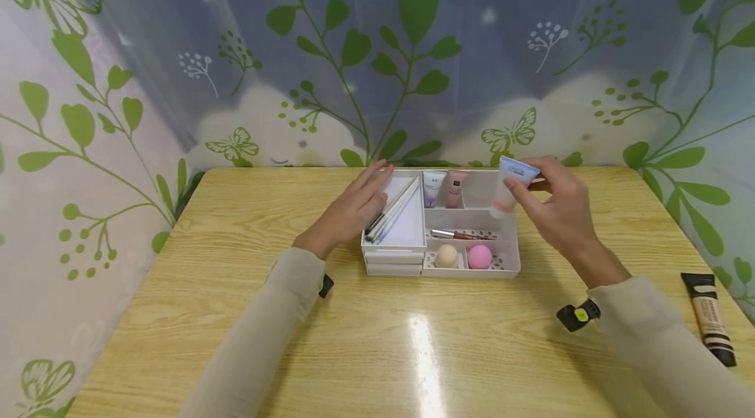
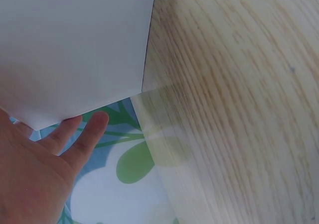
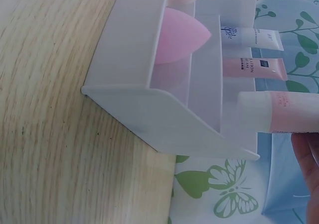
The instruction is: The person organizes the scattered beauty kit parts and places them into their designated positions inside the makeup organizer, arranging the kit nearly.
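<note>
My right hand [image 1: 557, 202] pinches a blue-and-pink squeeze tube [image 1: 508, 185], cap down, over the back right compartment of a white desktop organizer [image 1: 394, 259]. In the right wrist view the tube's white cap [image 3: 255, 112] overlaps that compartment. My left hand [image 1: 352, 207] rests against the organizer's left side with fingers extended. A white tube [image 1: 433, 189] and a pink tube [image 1: 455, 189] stand in the back compartment. Makeup brushes [image 1: 394, 209] lie on the left top. A lip gloss tube [image 1: 463, 234] lies in the middle row; a beige sponge [image 1: 445, 256] and a pink sponge [image 1: 480, 257] sit in front.
A black-and-beige tube [image 1: 710, 318] lies on the wooden table [image 1: 366, 346] at the far right. Below the brush tray are two small drawers [image 1: 394, 270]. A curtain with leaf and butterfly prints [image 1: 377, 71] hangs right behind the table's back edge.
</note>
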